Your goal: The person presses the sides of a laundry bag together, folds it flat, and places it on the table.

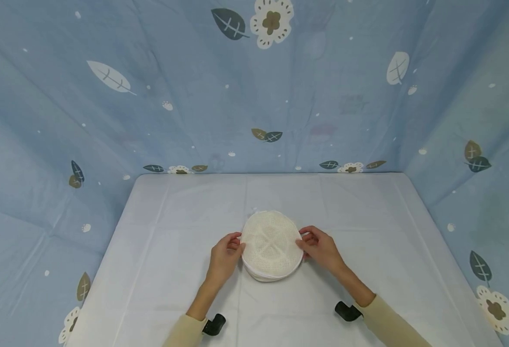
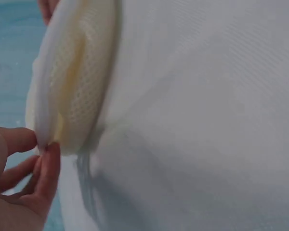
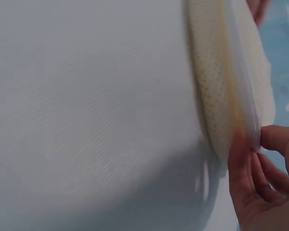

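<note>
A round, cream mesh laundry bag (image 1: 272, 245) with a white rim lies near the middle of the white table, its face turned up with a faint cross pattern. My left hand (image 1: 226, 258) pinches the rim at its left edge between thumb and fingers. On the opposite edge, my right hand (image 1: 321, 248) pinches the rim the same way. In the left wrist view, the mesh side wall of the bag (image 2: 89, 72) bulges below the rim, with a yellowish strip along it. The right wrist view shows the bag's side (image 3: 212, 72) close to the tabletop. Its underside is hidden.
A white cloth covers the table (image 1: 172, 270). Blue curtains (image 1: 220, 96) with leaf and flower prints hang behind it and along both sides. A black wrist device (image 1: 214, 325) sits by the left sleeve, and another black device (image 1: 347, 312) by the right sleeve.
</note>
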`<state>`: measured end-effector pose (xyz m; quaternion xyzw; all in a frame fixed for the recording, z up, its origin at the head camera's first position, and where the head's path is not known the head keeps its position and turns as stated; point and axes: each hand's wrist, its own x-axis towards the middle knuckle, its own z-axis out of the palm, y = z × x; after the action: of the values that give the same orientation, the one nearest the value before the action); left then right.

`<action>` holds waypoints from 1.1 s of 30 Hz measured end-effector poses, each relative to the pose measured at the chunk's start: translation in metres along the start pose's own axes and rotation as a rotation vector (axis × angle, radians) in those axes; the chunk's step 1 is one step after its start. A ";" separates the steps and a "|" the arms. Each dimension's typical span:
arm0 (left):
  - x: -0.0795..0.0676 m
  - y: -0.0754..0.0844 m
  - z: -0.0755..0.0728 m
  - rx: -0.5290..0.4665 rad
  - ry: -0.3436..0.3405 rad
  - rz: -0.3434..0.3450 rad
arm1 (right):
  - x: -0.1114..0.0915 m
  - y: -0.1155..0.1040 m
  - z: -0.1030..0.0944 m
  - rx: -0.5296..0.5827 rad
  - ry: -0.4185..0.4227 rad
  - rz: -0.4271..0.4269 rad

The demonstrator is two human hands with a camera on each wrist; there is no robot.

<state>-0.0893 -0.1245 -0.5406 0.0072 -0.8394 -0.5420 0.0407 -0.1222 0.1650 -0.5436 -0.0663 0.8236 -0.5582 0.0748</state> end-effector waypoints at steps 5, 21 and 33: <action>-0.003 -0.002 0.002 0.216 0.019 0.335 | -0.001 0.003 0.003 -0.250 0.076 -0.362; -0.003 -0.004 0.005 0.400 -0.076 0.674 | -0.001 0.006 0.008 -0.520 -0.133 -0.630; -0.004 -0.003 0.003 0.438 -0.109 0.594 | -0.001 0.004 0.008 -0.564 -0.176 -0.620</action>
<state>-0.0856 -0.1228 -0.5446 -0.2572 -0.9019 -0.3137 0.1488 -0.1200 0.1590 -0.5507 -0.3761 0.8757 -0.2993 -0.0474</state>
